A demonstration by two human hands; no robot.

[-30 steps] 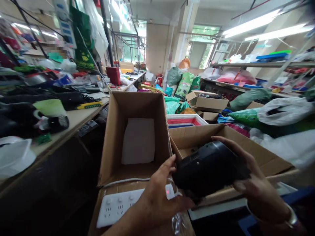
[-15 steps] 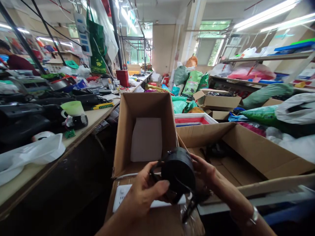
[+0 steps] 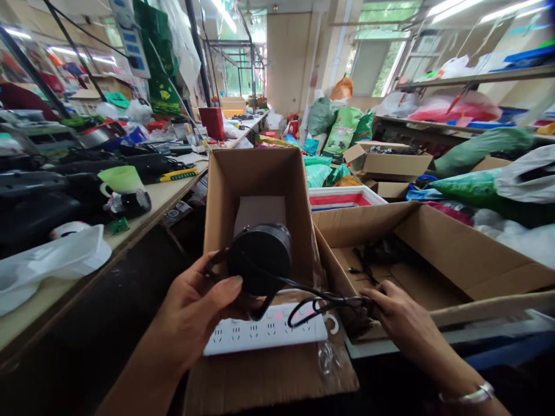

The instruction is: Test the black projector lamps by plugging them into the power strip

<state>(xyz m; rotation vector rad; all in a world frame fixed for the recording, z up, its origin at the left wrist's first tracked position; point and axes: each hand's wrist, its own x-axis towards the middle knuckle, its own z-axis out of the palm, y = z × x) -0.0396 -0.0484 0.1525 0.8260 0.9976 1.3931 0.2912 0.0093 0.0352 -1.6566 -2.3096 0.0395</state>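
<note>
Black cylindrical device, mid-frame, and the left hand has it gripped; it sits just right of that hand, thumb against its near face. Lower right of centre, the right hand pinches the bundled cord! White power strip below the device, open cardboard box behind.

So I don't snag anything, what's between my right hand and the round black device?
In the head view, a looped black cable spans from the black device to your right hand, its loop overlapping the white power strip.
</note>
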